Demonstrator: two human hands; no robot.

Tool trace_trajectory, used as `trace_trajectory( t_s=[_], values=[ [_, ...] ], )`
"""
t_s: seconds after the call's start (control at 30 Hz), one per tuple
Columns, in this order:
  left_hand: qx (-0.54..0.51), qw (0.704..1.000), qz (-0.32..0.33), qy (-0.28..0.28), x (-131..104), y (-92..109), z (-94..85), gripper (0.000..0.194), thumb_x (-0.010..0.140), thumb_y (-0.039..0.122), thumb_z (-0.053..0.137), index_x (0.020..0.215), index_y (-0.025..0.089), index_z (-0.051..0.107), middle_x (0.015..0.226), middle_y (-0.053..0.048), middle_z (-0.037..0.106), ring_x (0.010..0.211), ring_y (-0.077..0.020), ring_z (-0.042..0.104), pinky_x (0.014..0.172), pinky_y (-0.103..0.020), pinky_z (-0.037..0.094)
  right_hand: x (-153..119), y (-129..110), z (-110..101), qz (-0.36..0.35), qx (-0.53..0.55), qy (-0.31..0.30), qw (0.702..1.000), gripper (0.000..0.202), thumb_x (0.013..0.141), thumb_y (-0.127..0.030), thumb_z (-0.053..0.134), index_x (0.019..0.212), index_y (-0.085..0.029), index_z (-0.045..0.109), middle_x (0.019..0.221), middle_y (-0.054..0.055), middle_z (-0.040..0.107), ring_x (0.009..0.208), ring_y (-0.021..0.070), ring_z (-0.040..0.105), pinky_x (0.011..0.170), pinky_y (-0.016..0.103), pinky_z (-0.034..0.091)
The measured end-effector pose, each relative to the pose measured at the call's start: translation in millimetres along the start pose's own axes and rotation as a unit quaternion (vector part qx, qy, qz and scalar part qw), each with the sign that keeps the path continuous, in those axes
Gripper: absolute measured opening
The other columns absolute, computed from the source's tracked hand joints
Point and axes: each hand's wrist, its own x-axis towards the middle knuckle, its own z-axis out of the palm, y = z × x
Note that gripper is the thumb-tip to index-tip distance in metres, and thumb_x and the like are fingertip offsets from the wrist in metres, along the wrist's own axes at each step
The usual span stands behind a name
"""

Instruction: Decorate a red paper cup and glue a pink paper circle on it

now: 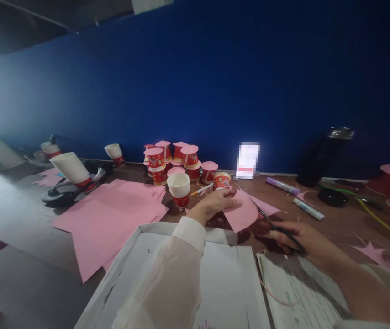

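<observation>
My left hand [217, 204] pinches a piece of pink paper [241, 214] by its left side. Fingers of my right hand [292, 235] are wrapped round the handles of a pair of black scissors [266, 219], whose blades reach into the paper's right edge. A curved edge shows there, and a pointed flap of pink paper [265, 205] sticks out beyond the blades. Just behind my left hand is a red patterned paper cup [222, 180]. To its left stands a white and red paper cup [178, 187].
Several red cups with pink paper discs [190, 156] are stacked at the back. Pink sheets [113, 214] lie left, a white box lid [229, 274] in front. Markers [281, 186], a lit phone [247, 160] and a dark bottle [321, 155] stand or lie behind, before a blue partition [215, 82].
</observation>
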Motion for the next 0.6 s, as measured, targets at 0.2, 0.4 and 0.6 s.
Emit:
trace_trajectory(
  t_s=[0.2,0.4,0.6],
  values=[
    [-0.259,0.962,0.040,0.075,8.9,-4.9,15.6,0.046,0.072,0.050,0.086,0.099,0.016,0.069,0.087,-0.005,0.070,0.073,-0.0139,0.066,0.069,-0.026,0.054,6.5,7.0,2.0,-0.070,0.028,0.154,0.985,0.059,0.074,-0.062,0.076,0.116,-0.020,0.078,0.066,0.002,0.063,0.061,0.0164,0.056,0.059,0.030,0.047],
    [-0.294,0.955,0.033,0.040,3.7,-2.0,42.3,0.040,0.075,0.043,0.084,0.101,0.017,0.069,0.089,-0.004,0.072,0.076,-0.0162,0.068,0.065,-0.026,0.056,5.6,-4.0,16.1,-0.061,0.031,0.201,0.977,0.061,0.072,-0.060,0.076,0.116,-0.018,0.079,0.067,0.002,0.066,0.063,0.0181,0.059,0.060,0.031,0.050],
    [-0.309,0.947,0.044,0.078,0.2,2.7,51.8,0.039,0.068,0.037,0.088,0.095,0.018,0.068,0.089,-0.003,0.073,0.073,-0.0159,0.069,0.068,-0.027,0.056,6.7,-7.5,26.0,-0.010,0.048,0.219,0.974,0.067,0.065,-0.056,0.083,0.120,-0.018,0.078,0.081,0.006,0.075,0.067,0.0200,0.067,0.053,0.028,0.053]
  ],
)
